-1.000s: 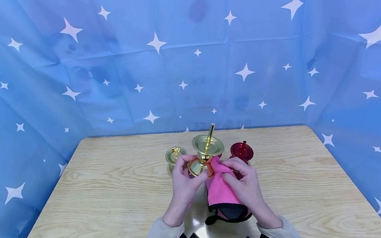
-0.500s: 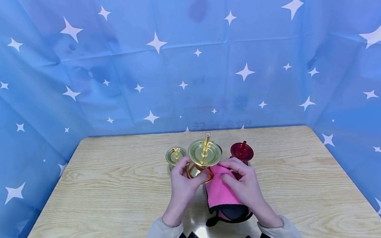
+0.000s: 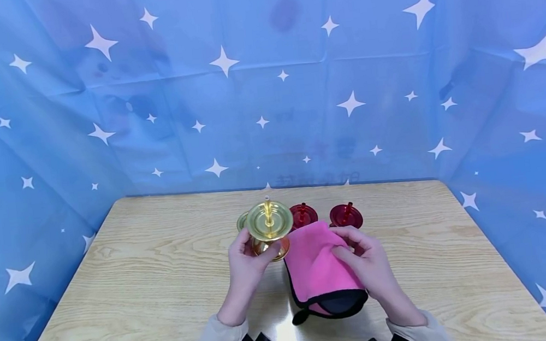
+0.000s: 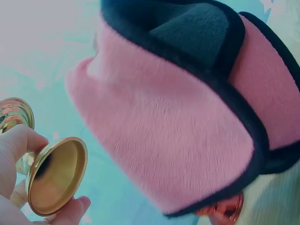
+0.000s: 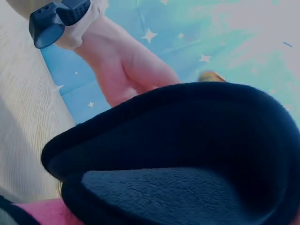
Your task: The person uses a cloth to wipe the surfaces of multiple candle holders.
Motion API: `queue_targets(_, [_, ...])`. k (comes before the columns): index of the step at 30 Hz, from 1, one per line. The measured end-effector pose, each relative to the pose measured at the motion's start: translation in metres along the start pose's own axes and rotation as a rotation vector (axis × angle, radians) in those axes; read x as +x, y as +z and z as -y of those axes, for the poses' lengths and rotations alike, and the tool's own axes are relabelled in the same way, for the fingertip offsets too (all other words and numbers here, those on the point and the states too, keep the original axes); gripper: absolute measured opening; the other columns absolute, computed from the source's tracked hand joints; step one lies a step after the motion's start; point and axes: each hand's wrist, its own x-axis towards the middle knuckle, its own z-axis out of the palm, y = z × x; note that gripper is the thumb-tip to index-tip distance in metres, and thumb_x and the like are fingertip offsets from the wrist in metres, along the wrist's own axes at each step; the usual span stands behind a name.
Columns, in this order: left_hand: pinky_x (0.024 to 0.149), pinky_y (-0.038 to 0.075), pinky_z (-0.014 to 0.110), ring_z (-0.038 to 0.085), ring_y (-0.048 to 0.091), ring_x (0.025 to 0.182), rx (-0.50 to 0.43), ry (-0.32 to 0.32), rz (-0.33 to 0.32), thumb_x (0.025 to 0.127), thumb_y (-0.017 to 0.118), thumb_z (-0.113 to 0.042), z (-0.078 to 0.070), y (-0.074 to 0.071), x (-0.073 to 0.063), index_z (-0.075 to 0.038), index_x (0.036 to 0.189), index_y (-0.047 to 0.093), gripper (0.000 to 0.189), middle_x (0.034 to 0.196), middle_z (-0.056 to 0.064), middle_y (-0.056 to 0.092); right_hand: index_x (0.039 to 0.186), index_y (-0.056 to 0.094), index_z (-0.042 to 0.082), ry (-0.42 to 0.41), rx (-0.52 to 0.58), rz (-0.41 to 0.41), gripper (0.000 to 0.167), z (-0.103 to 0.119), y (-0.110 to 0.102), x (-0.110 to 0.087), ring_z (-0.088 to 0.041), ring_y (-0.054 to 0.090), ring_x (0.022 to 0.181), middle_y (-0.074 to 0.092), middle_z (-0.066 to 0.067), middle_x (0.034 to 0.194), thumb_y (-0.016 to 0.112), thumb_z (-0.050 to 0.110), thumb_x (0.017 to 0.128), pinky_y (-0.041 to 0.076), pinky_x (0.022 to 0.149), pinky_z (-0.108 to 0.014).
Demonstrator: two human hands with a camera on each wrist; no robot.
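Note:
My left hand (image 3: pixel 249 263) grips a gold candlestick (image 3: pixel 270 221) by its flared base, fingers and thumb round the foot, dish and spike upward. In the left wrist view the hollow underside of the candlestick (image 4: pixel 58 176) faces the camera. To its right, my right hand (image 3: pixel 368 260) pinches a pink cloth (image 3: pixel 319 265) with black edging and a dark fleecy inner side. The cloth hangs folded from the fingers, apart from the candlestick. In the right wrist view the dark inner side of the cloth (image 5: pixel 164 136) fills the lower part and hides the right fingers.
Behind the hands stand two red candlesticks, the middle red candlestick (image 3: pixel 303 215) and the right red candlestick (image 3: pixel 346 216). A smaller gold candlestick (image 3: pixel 241 221) is mostly hidden behind the held one. The wooden table (image 3: pixel 117 295) meets a blue starry curtain (image 3: pixel 264 83) at the back.
The left hand has moved left with the candlestick, away from the cloth, and tipped it more upright. The right hand has shifted right, spreading the cloth wider. The middle red candlestick has come into view.

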Motion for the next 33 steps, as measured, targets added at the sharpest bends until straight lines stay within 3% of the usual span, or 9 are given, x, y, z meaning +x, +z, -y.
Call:
queue_targets(8, [0.081, 0.047, 0.024, 0.011, 0.058, 0.098, 0.101, -0.038, -0.081, 0.071, 0.072, 0.011, 0.003, -0.025, 0.002, 0.004, 0.111, 0.061, 0.042, 0.103, -0.009, 0.065, 0.105, 0.069, 0.01, 0.071, 0.17, -0.104, 0.035, -0.001, -0.02, -0.005, -0.009, 0.058, 0.077, 0.066, 0.003, 0.09, 0.057, -0.014, 0.083, 0.047, 0.063, -0.019])
queue_targets(18, [0.068, 0.045, 0.018, 0.006, 0.056, 0.079, 0.132, -0.03, -0.18, 0.069, 0.071, 0.014, 0.011, -0.052, 0.004, 0.006, 0.106, 0.059, 0.04, 0.092, -0.01, 0.065, 0.104, 0.07, 0.009, 0.198, 0.16, -0.207, 0.028, -0.002, -0.049, -0.013, -0.01, 0.057, 0.082, 0.066, 0.004, 0.093, 0.057, -0.009, 0.085, 0.047, 0.068, -0.019])
queue_targets(24, [0.074, 0.048, 0.017, 0.005, 0.06, 0.08, 0.109, -0.017, -0.228, 0.07, 0.068, 0.017, 0.016, -0.068, 0.007, 0.003, 0.106, 0.061, 0.04, 0.09, -0.008, 0.065, 0.103, 0.071, 0.013, 0.279, 0.165, -0.234, 0.028, -0.006, -0.065, -0.018, -0.008, 0.057, 0.082, 0.066, 0.007, 0.092, 0.057, -0.006, 0.087, 0.047, 0.069, -0.019])
queue_targets(33, [0.074, 0.046, 0.016, 0.003, 0.058, 0.081, 0.168, -0.037, -0.28, 0.072, 0.068, 0.016, 0.02, -0.083, 0.011, 0.007, 0.108, 0.059, 0.039, 0.088, -0.013, 0.063, 0.097, 0.073, 0.018, 0.338, 0.305, -0.293, 0.031, -0.016, -0.088, -0.025, -0.005, 0.058, 0.078, 0.066, 0.007, 0.086, 0.054, -0.006, 0.089, 0.048, 0.066, -0.017])
